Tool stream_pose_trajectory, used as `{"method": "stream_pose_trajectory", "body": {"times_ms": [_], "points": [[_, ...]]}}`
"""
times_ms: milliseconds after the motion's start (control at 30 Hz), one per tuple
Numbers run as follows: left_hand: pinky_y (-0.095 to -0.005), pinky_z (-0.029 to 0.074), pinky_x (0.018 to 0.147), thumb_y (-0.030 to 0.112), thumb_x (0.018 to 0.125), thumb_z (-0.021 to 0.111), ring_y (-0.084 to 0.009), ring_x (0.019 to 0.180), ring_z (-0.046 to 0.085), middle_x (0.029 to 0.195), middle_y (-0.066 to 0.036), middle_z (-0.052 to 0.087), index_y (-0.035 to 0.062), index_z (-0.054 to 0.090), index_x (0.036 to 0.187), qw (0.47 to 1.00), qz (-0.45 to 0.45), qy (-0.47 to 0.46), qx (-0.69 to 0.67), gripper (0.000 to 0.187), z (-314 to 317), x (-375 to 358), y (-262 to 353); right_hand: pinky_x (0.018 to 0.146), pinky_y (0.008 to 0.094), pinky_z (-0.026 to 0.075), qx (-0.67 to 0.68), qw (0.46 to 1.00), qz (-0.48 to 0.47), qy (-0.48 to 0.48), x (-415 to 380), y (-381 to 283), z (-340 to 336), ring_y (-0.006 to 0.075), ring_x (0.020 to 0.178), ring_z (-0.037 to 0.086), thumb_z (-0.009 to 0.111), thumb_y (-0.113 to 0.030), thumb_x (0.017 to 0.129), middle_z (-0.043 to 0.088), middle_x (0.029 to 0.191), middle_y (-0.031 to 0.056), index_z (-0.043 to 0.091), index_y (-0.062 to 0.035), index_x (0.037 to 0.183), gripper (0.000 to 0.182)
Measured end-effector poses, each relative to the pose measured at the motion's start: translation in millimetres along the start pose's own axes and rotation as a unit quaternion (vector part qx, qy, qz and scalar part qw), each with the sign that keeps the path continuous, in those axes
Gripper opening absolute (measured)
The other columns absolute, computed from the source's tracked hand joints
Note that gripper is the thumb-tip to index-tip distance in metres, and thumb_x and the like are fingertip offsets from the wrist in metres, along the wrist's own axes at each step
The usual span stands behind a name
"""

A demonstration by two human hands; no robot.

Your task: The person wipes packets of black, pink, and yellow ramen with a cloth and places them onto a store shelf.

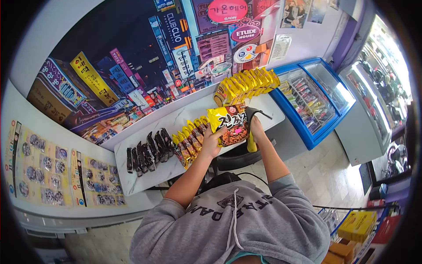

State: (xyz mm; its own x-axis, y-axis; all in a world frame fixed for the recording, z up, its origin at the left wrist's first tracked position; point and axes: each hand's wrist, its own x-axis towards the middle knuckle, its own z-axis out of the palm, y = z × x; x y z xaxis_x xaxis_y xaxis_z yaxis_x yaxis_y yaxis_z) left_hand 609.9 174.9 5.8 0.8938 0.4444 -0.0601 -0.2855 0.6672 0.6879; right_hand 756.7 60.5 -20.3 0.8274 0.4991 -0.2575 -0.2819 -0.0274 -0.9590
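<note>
A yellow noodle packet (228, 125) with a picture of noodles faces up above the table's front edge. My left hand (212, 143) is closed on its left side. At its right side, my right hand (257, 127) is closed round a dark grey and yellow cloth (252, 132) that touches the packet. Behind the packet, a row of yellow packets (246, 86) stands at the back right of the white marbled table (127, 182). Left of the packet stand a row of yellow and brown packets (189, 141) and a row of black packets (149, 151).
A blue-framed freezer (310, 101) stands to the right of the table. Beneath my forearms is a black chair (237, 163). A rack with yellow boxes (357, 225) is at the lower right. Sheets of badges (44, 167) hang at the left.
</note>
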Motion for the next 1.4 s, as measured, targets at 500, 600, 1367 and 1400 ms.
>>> {"method": "stream_pose_trajectory", "body": {"times_ms": [500,600,1367,1400], "points": [[-0.0374,0.044,0.079,0.012,0.083,0.058,-0.0313,0.091,0.056,0.098,-0.015,0.060,-0.0003,0.055,0.105,0.772,0.032,0.179,0.609,0.025,-56.0,64.5,-41.1,0.048,0.0292,0.048,0.091,0.980,0.100,-0.149,58.1,50.4,-64.0,0.0129,0.056,0.054,0.071,-0.017,0.074,0.058,0.076,0.0018,0.055,-0.0058,0.104,0.035],[-0.0409,0.032,0.099,0.002,0.065,0.063,-0.0307,0.119,0.037,0.118,-0.005,0.053,0.0080,0.060,0.104,0.530,0.145,0.055,0.834,0.039,-76.5,65.2,-25.0,0.065,0.0277,0.047,0.031,0.992,0.064,-0.105,91.6,84.2,-74.9,0.0165,0.074,0.059,0.074,-0.013,0.071,0.062,0.087,0.0069,0.057,0.0008,0.102,0.038],[-0.0631,0.005,0.103,0.022,0.075,0.062,-0.0201,0.111,0.050,0.091,0.000,0.062,0.0134,0.055,0.080,0.501,0.092,-0.058,0.858,0.012,-50.5,113.3,19.6,0.083,0.0278,0.045,0.253,0.948,-0.125,-0.151,70.4,6.9,-135.6,0.0150,0.096,0.058,0.045,-0.004,0.088,0.062,0.104,0.0066,0.058,-0.0042,0.108,0.024],[-0.0487,0.028,0.101,0.027,0.074,0.067,-0.0193,0.095,0.056,0.090,-0.006,0.061,0.0085,0.050,0.082,0.549,0.085,-0.004,0.831,0.026,-18.1,104.1,32.8,0.083,0.0286,0.045,0.116,0.978,-0.120,-0.125,61.6,-10.9,-123.3,0.0159,0.096,0.058,0.045,-0.001,0.085,0.062,0.103,0.0065,0.057,-0.0030,0.108,0.026]]}}
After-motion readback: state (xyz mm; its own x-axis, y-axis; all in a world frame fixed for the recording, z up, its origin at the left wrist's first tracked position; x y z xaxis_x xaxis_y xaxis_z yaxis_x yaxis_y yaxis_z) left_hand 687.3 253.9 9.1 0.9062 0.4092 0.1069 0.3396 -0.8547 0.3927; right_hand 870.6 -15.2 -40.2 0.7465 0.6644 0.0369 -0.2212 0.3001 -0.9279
